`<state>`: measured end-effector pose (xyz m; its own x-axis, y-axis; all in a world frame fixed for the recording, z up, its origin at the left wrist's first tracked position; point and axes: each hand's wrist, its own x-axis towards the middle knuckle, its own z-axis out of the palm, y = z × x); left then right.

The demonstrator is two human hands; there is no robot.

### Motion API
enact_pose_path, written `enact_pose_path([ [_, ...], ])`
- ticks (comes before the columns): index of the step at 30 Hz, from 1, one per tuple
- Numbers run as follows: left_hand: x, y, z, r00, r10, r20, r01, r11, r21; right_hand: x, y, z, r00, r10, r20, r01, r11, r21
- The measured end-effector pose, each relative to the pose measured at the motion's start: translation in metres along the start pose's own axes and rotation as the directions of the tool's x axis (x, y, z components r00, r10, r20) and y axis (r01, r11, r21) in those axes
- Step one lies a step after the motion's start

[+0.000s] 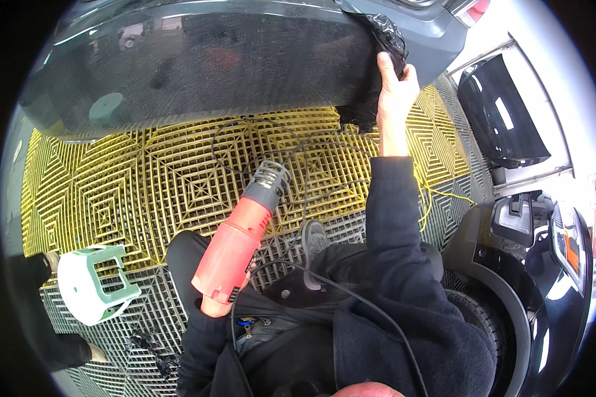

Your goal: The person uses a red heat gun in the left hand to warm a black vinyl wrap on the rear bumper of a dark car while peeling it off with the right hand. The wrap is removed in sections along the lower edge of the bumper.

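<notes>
A red heat gun (228,248) with a dark nozzle points up and away over the yellow floor grating. My left hand (216,306) is closed round it, its fingers mostly hidden by the gun's body. Ahead of me is the dark grey lower body panel (198,66) of a car, its surface black and finely textured. At the panel's right end, my right hand (397,86) pinches the crumpled edge of a black plastic film (389,38). More of this film hangs down below the panel beside my wrist.
A pale green-white stool (99,284) lies tipped at left, near another person's feet (96,354). Black scraps (159,357) litter the grating. A dark cable (371,308) crosses my lap; a yellow cable (437,193) lies to the right. Black car parts (503,112) stand along the right.
</notes>
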<state>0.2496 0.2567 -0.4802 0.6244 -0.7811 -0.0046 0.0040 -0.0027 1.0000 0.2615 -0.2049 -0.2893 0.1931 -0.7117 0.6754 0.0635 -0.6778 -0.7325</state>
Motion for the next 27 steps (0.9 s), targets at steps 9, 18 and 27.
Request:
enact_pose_path([
  [9,0.018,0.023,0.006,0.998,-0.058,0.026,0.061,0.989,-0.134,-0.020,0.029,-0.013,0.991,-0.091,-0.098,0.054,0.942,-0.333],
  [18,0.022,0.021,0.007,0.999,-0.031,0.029,0.035,0.991,-0.129,-0.029,0.024,0.001,0.972,-0.037,-0.234,-0.042,0.945,-0.323],
  [27,0.017,0.032,0.003,0.998,-0.038,0.042,0.046,0.977,-0.210,-0.030,0.037,-0.014,0.978,-0.206,0.031,0.198,0.876,-0.440],
])
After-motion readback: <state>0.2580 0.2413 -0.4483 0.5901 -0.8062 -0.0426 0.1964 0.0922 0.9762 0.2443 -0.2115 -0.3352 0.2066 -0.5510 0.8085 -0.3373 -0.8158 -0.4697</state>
